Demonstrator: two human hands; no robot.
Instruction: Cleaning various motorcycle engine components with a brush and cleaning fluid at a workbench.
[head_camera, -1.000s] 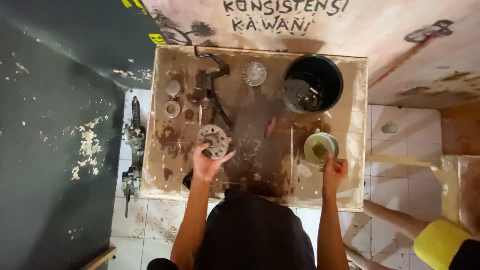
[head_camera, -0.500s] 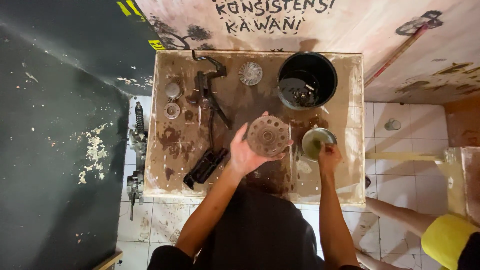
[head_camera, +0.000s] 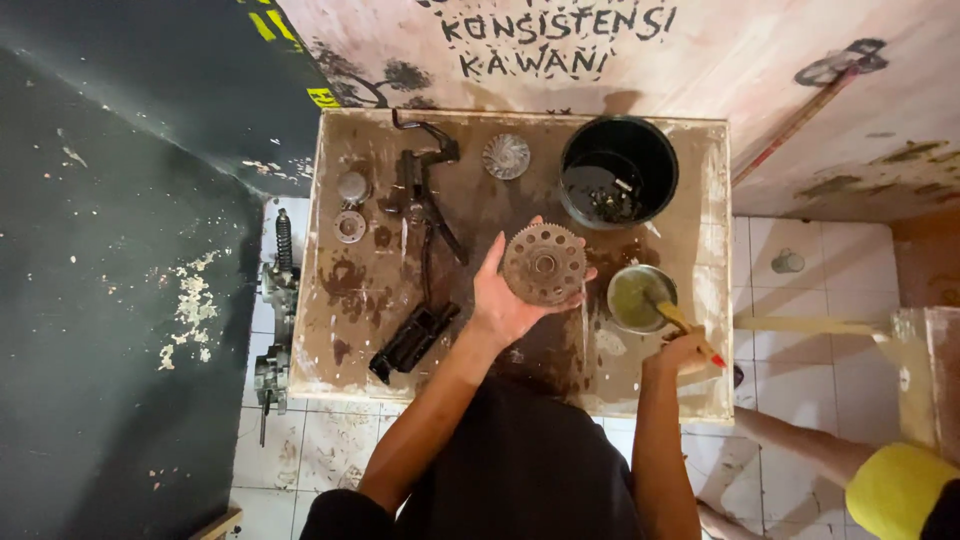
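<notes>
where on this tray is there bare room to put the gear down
Bare patches: the left strip below the two round caps, and the near edge between the black pedal and the small bowl. Crowded: the top by the lever and the black bucket.

The left hand (head_camera: 505, 300) now holds the toothed metal disc (head_camera: 543, 264) raised on its open palm, right of the spot near the counter's (head_camera: 345, 300) left half where it gripped it a second ago. The right hand (head_camera: 685, 350) now dips a brush (head_camera: 672, 316) into the small bowl (head_camera: 640, 297).
</notes>
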